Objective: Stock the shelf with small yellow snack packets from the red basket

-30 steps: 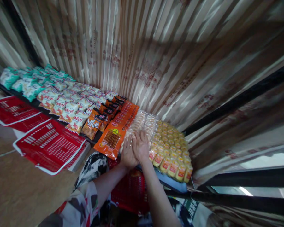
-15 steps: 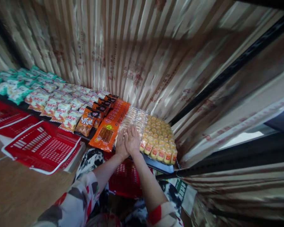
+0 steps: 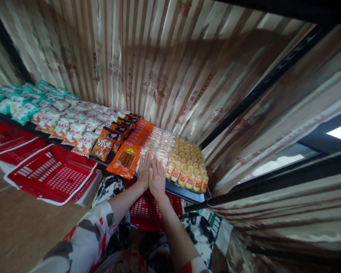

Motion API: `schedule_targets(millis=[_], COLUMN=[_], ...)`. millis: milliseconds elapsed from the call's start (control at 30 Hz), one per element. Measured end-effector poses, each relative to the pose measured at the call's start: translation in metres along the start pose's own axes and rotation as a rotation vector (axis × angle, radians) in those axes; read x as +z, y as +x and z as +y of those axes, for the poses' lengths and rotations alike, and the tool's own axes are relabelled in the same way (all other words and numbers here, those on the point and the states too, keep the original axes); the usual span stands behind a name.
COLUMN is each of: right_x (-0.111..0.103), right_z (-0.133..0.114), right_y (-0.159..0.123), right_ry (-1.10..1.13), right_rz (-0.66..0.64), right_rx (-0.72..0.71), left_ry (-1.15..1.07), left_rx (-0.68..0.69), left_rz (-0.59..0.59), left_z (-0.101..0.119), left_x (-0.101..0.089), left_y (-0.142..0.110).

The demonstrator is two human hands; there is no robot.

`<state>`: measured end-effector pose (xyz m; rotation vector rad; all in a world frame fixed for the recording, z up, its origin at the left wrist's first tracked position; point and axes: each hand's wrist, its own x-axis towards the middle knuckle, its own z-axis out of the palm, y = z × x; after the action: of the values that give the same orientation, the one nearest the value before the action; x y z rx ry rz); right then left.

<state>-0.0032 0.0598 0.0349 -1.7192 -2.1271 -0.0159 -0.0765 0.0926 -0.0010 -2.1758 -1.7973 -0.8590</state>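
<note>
My left hand (image 3: pixel 144 170) and my right hand (image 3: pixel 157 177) lie flat side by side, fingers stretched out, on the near end of a row of clear-wrapped pale snack packs (image 3: pixel 158 143) on a dark shelf (image 3: pixel 184 193). Neither hand holds anything. Left of that row lie long orange packets (image 3: pixel 132 149). To the right sit yellow snack packs (image 3: pixel 188 163) in several rows.
Further left along the shelf lie orange-brown bags (image 3: pixel 105 144), red-and-white bags (image 3: pixel 71 127) and green bags (image 3: pixel 14 102). Red plastic baskets (image 3: pixel 52 174) stand below the shelf at left, another red basket (image 3: pixel 152 210) under my arms. A striped wall rises behind.
Both hands stay pressed flat on the clear packs. The view has swung, so the shelf sits a little higher and further left in the picture.
</note>
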Motion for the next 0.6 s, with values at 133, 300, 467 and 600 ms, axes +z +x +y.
schedule_targets(millis=[133,300,467,600], right_x=[0.003,0.006,0.01,0.007], right_z=[0.002,0.004,0.007,0.01], right_y=[0.001,0.002,0.002,0.003], right_ry=[0.001,0.056,0.192,0.293], right_rz=[-0.012,0.028,0.164,0.235], right_rx=[-0.01,-0.007,-0.041,-0.047], left_ry=[0.01,0.011,-0.047,-0.185], left_rx=[-0.001,-0.023,-0.017,-0.097], left_rz=[-0.028,-0.065,-0.068,0.088], left_z=[-0.002,-0.001,-0.002,-0.001], left_x=[-0.006,-0.006,-0.012,-0.034], left_y=[-0.003,0.001,-0.001,-0.007])
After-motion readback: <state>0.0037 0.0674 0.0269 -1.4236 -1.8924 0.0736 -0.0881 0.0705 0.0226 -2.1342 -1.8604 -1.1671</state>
